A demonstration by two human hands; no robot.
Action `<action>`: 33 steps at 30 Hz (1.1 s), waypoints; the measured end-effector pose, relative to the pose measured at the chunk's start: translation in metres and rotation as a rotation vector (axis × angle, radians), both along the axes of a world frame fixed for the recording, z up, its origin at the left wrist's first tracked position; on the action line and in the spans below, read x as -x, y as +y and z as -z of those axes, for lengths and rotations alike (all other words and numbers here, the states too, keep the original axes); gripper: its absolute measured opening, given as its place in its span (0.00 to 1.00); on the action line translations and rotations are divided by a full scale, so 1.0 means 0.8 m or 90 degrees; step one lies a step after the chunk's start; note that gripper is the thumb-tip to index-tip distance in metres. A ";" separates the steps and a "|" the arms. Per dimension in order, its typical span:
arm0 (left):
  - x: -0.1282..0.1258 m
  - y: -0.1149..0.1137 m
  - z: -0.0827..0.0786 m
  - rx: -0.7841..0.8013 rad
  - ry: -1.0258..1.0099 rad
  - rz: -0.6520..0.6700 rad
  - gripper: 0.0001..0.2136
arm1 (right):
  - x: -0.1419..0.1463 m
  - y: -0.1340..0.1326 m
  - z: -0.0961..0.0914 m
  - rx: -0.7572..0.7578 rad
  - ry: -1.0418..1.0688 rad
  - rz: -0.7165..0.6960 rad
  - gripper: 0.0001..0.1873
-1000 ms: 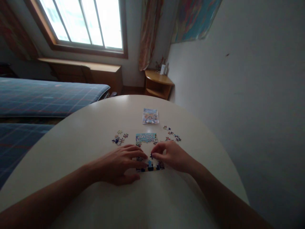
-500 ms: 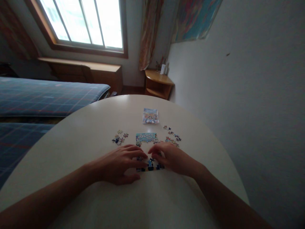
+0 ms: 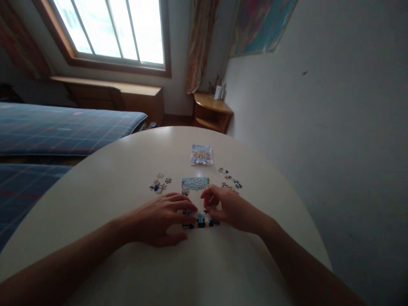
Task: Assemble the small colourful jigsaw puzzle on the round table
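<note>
A partly assembled jigsaw puzzle point(image 3: 195, 182) lies on the round white table, its lettered top strip and bottom rows joined around a bare middle. My left hand point(image 3: 162, 216) rests flat over the puzzle's left side, fingers spread, fingertips on the pieces. Above the right side of the puzzle is my right hand point(image 3: 229, 208), fingers curled. A small dark jigsaw piece point(image 3: 205, 211) shows at the tips of its thumb and fingers, pinched just over the bare middle. The right hand hides part of the puzzle's right edge.
Loose jigsaw pieces point(image 3: 159, 186) lie left of the puzzle, and several more pieces point(image 3: 236, 183) lie to the right. Behind it sits a printed packet point(image 3: 201, 155). Beyond the round table point(image 3: 127, 157) are a plaid mattress point(image 3: 70, 129) and a corner shelf point(image 3: 212, 104).
My right hand has shifted slightly up and right, and the dark piece at its fingertips has moved away from the bottom rows. The left hand stays in place.
</note>
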State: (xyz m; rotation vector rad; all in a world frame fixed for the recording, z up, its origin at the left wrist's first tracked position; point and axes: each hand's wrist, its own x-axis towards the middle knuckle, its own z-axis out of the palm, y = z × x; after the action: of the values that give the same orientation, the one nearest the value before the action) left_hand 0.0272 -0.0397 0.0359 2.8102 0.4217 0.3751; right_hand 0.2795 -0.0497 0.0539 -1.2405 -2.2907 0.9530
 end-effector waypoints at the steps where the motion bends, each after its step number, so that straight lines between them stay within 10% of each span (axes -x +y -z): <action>1: 0.000 0.000 0.000 0.003 0.000 0.001 0.17 | 0.001 0.000 0.001 0.001 0.004 -0.007 0.18; 10: 0.000 0.001 0.000 0.006 0.008 0.000 0.17 | 0.005 0.004 0.014 -0.012 0.031 -0.033 0.28; 16: 0.000 0.000 -0.001 0.006 -0.011 0.002 0.17 | -0.004 0.003 0.006 -0.157 -0.109 -0.026 0.13; 33: 0.000 -0.001 0.000 0.005 0.001 -0.007 0.18 | 0.000 0.001 0.007 -0.191 -0.168 -0.051 0.14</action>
State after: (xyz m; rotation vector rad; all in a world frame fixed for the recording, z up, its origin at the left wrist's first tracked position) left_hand 0.0270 -0.0403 0.0359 2.8022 0.4388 0.3720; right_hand 0.2795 -0.0485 0.0484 -1.2103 -2.5852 0.4637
